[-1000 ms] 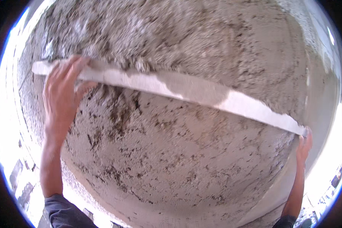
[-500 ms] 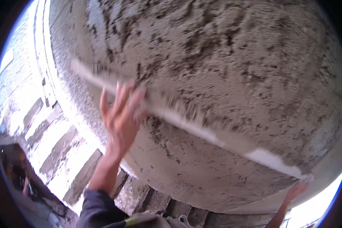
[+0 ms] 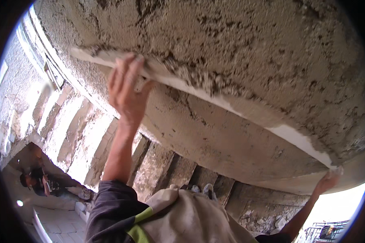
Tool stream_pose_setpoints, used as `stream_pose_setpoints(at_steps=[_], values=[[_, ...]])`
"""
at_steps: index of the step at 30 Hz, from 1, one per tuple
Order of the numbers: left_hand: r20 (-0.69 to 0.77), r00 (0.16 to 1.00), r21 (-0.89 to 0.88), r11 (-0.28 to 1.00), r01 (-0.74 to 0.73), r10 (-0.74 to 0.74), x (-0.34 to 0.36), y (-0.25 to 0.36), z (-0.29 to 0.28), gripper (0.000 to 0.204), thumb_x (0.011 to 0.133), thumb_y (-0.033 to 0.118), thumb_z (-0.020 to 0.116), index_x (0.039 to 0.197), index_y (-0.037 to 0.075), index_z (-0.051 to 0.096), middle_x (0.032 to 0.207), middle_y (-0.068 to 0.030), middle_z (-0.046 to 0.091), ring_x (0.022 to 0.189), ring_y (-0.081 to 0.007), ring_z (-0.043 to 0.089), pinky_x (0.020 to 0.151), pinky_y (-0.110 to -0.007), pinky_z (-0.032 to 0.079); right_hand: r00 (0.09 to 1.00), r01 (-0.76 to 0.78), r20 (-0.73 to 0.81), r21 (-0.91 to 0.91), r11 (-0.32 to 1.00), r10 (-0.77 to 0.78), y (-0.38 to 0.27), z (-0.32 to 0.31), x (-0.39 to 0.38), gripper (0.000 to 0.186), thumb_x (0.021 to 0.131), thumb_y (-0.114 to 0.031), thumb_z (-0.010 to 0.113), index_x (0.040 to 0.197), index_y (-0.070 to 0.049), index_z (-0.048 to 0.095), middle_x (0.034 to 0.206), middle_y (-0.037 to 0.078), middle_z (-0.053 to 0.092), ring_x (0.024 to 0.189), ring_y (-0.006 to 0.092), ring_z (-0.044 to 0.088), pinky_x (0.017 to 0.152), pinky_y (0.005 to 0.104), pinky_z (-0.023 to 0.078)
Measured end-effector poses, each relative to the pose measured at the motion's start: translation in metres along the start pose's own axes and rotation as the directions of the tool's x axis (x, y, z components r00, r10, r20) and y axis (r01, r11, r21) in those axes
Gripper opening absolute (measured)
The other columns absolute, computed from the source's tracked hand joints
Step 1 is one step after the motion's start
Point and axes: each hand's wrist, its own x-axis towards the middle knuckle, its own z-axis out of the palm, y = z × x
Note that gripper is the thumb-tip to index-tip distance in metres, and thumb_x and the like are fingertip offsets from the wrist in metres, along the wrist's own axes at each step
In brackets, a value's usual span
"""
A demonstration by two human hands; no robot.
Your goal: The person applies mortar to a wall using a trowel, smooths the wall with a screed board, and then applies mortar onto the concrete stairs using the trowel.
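Against rough mortar [image 3: 263, 52], long board [image 3: 223, 101], left grip [image 3: 127, 91] and right grip [image 3: 327, 182] clasping it

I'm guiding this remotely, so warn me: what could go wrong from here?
Mortar heaped along the long bar could drop onto the steps.
The right hand is at the bar's very end, so its hold might slip.
The shoes are among the steps, so a misstep seems possible.
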Motion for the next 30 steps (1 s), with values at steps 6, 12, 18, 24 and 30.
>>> stream_pose_setpoints(at_steps=[6, 12, 18, 24, 30], values=[[0.150, 0.964, 0.044, 0.975, 0.217, -0.221, -0.065, 0.005, -0.003, 0.066, 0.068, 0.029, 0.079, 0.129, 0.025, 0.056, 0.146, -0.0052, 0.040, 0.139, -0.0219, 0.031, 0.113, -0.040, 0.030, 0.953, 0.290, 0.167, -0.265, 0.920, -0.253, -0.022, 0.003, -0.052, 0.055, 0.097, -0.036, 0.047, 0.137, 0.001, 0.041, 0.137, 0.020, 0.046, 0.128, 0.0369, 0.040, 0.107, 0.0477, 0.030], [0.192, 0.867, -0.247, 0.833, 0.495, -0.459, -0.045, 0.020, -0.008, 0.097, 0.058, 0.013, 0.086, 0.142, 0.020, 0.039, 0.155, -0.0152, 0.013, 0.142, -0.0331, 0.018, 0.113, -0.046, 0.030, 0.960, 0.184, 0.265, -0.339, 0.923, -0.094, -0.005, 0.003, -0.056, 0.056, 0.094, -0.032, 0.054, 0.137, 0.001, 0.040, 0.136, 0.020, 0.045, 0.129, 0.0374, 0.038, 0.109, 0.0489, 0.028], [0.353, 0.559, -0.757, 0.122, 0.642, -0.751, -0.030, 0.014, -0.028, 0.086, 0.079, 0.012, 0.071, 0.148, 0.012, 0.020, 0.150, -0.0239, 0.021, 0.137, -0.0363, 0.025, 0.109, -0.048, 0.032, 0.938, 0.229, 0.318, -0.263, 0.937, -0.140, -0.005, -0.001, -0.058, 0.056, 0.092, -0.029, 0.055, 0.137, 0.001, 0.039, 0.136, 0.020, 0.045, 0.127, 0.0378, 0.040, 0.108, 0.0483, 0.030], [0.296, 0.249, -0.746, -0.061, 0.663, -0.922, -0.024, -0.017, -0.005, 0.045, 0.083, 0.011, 0.069, 0.123, 0.003, 0.053, 0.136, -0.0213, 0.037, 0.114, -0.0299, 0.046, 0.085, -0.036, 0.047, 0.932, 0.253, 0.312, -0.194, 0.948, -0.185, -0.001, 0.002, -0.062, 0.053, 0.093, -0.024, 0.054, 0.136, 0.001, 0.039, 0.138, 0.019, 0.044, 0.127, 0.0386, 0.041, 0.108, 0.0492, 0.029], [0.472, -0.032, -0.690, -0.392, 0.608, -0.881, -0.048, -0.085, -0.019, 0.042, 0.082, 0.005, 0.067, 0.119, -0.004, 0.049, 0.109, -0.0135, 0.039, 0.094, -0.0228, 0.045, 0.079, -0.039, 0.045, 0.850, 0.356, 0.450, -0.106, 0.928, -0.274, -0.002, -0.004, -0.129, 0.046, 0.090, -0.013, 0.049, 0.133, 0.001, 0.041, 0.129, 0.019, 0.051, 0.120, 0.0371, 0.046, 0.108, 0.0505, 0.029]])
